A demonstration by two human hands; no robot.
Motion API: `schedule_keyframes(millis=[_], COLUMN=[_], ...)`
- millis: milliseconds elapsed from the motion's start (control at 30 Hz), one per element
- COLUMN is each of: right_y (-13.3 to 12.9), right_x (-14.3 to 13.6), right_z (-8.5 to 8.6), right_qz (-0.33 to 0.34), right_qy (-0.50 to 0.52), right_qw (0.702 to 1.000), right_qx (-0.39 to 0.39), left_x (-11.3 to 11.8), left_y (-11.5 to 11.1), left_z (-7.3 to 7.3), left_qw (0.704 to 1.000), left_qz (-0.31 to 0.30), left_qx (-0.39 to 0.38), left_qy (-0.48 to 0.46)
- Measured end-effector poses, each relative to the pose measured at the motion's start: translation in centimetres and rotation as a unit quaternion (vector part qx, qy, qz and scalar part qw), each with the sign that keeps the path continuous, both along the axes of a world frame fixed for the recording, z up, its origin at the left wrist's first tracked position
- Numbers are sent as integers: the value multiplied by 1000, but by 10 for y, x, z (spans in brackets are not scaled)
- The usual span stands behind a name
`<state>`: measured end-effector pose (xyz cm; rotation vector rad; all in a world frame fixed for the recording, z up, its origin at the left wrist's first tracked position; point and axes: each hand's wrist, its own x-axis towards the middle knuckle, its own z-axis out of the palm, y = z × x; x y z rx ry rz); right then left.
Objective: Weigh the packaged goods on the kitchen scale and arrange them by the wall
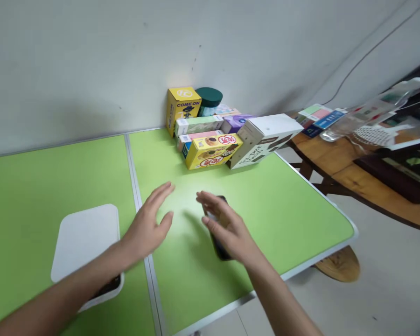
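Phone [221, 251] is lying lower centre, ungrasped; left hand [150, 227] and right hand [228, 226] are hovering, loosely open, both empty.

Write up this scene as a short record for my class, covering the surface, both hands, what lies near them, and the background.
Surface: light-green rectangular table with pale edging
Left hand: bare left hand, open, holding nothing
Right hand: bare right hand, open, above a black rectangular phone-like slab
Left side: white rounded-square flat device, partly hidden by the left forearm
Back: yellow cardboard box beside a larger white cardboard box
Far right: brown wooden table with a curved edge
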<state>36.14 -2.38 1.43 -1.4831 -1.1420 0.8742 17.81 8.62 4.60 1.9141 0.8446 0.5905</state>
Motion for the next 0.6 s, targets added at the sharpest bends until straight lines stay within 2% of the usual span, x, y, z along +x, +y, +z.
schedule_keyframes(millis=[67,167,233,333,467,533,600], right_y=[15,38,52,64,62,55,47], right_x=[30,67,82,91,89,87,85], right_z=[-7,-13,-14,-15,-19,-20,-18], right_qz=[-53,-109,-129,-143,-144,-150,-160], right_qy=[1,-28,-53,-80,-97,-102,-99], right_qw=[998,993,989,984,982,980,979], right_qx=[22,42,53,66,80,82,76], left_x=[40,94,120,148,160,151,129], left_y=[23,55,69,83,93,96,96], left_z=[7,12,13,12,6,7,13], left_qw=[1000,995,989,977,973,975,975], left_qz=[1,6,8,1,0,-4,-8], left_qx=[16,89,127,162,163,160,158], left_qy=[-8,34,78,138,161,156,155])
